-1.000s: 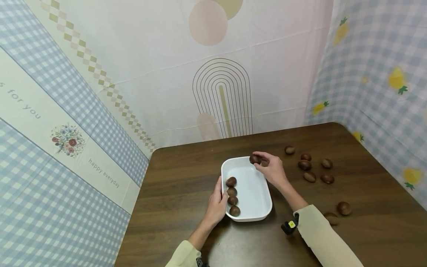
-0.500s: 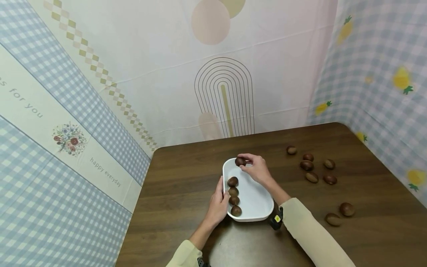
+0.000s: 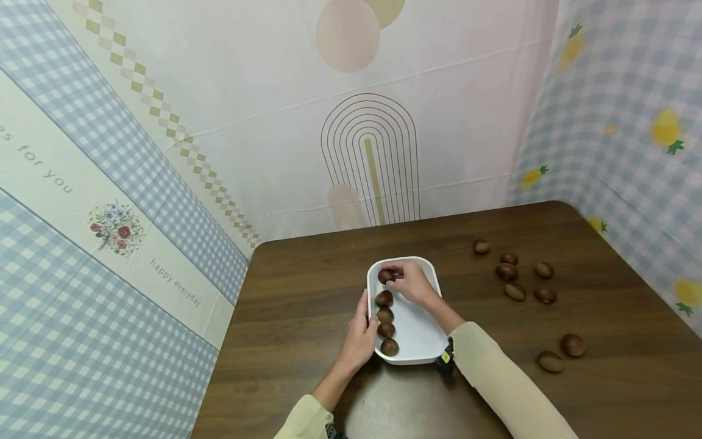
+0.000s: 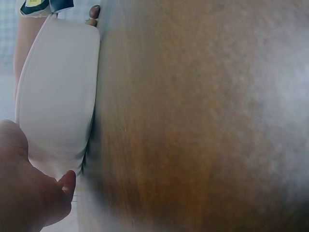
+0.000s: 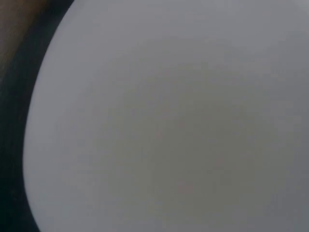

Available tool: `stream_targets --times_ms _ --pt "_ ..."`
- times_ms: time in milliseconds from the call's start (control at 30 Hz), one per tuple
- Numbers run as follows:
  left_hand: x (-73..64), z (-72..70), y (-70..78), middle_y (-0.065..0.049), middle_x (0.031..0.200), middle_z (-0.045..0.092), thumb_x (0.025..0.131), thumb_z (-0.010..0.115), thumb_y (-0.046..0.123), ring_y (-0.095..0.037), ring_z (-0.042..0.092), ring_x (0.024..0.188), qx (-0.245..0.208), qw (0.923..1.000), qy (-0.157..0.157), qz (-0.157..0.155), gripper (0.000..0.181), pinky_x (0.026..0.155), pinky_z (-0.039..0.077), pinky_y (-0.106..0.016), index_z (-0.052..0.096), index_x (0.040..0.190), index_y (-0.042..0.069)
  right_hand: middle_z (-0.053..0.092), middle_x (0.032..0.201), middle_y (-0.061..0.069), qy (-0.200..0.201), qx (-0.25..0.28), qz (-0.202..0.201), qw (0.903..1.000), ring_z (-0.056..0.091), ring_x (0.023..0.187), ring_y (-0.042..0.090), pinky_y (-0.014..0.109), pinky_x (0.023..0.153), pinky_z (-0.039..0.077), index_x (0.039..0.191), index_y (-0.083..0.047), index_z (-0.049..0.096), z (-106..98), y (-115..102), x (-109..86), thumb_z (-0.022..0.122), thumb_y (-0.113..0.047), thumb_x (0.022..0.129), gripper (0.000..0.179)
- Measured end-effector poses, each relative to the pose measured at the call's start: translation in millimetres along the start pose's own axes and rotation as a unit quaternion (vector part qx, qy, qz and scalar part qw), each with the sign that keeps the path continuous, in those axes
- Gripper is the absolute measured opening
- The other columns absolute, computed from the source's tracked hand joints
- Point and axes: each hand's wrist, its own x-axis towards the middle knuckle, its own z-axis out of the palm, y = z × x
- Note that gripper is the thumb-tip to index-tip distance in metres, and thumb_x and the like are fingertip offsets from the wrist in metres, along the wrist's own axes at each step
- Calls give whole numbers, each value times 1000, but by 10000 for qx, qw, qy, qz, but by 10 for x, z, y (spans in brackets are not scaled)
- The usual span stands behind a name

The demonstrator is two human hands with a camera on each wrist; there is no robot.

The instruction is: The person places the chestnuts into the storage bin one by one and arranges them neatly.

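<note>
A white rectangular tray stands on the wooden table, with a column of brown chestnuts along its inner left side. My left hand grips the tray's left wall, thumb at the rim and fingers along the outside. In the left wrist view, that hand lies against the tray's outer wall. Inside the far left corner, my right hand pinches another chestnut, just beyond the column. The tray's pale surface fills most of the right wrist view, where neither hand nor chestnut shows.
Several loose chestnuts lie scattered on the table to the tray's right. Nearer the front right are two more, a rounder chestnut and a flatter chestnut. Patterned cloth hangs behind the table and at both sides.
My right hand has carried its chestnut left from the tray's far right rim and lowered it into the far left corner. The left hand keeps its hold on the tray.
</note>
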Motion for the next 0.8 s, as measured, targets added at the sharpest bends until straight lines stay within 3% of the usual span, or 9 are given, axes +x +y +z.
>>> stream_targets --times_ms 433,800 --pt "2 6 -5 -22 162 45 105 49 5 -36 49 144 90 9998 124 96 67 118 36 -57 26 168 3 73 120 27 -160 -331 -225 9991 70 114 43 49 99 57 119 12 73 77 90 19 71 16 86 33" --pt "3 -6 6 -20 164 43 106 48 7 -31 46 146 36 10000 44 -28 68 120 34 -54 24 169 6 77 116 20 -43 -683 -39 9976 74 109 37 47 96 58 116 4 78 71 111 7 74 12 87 30"
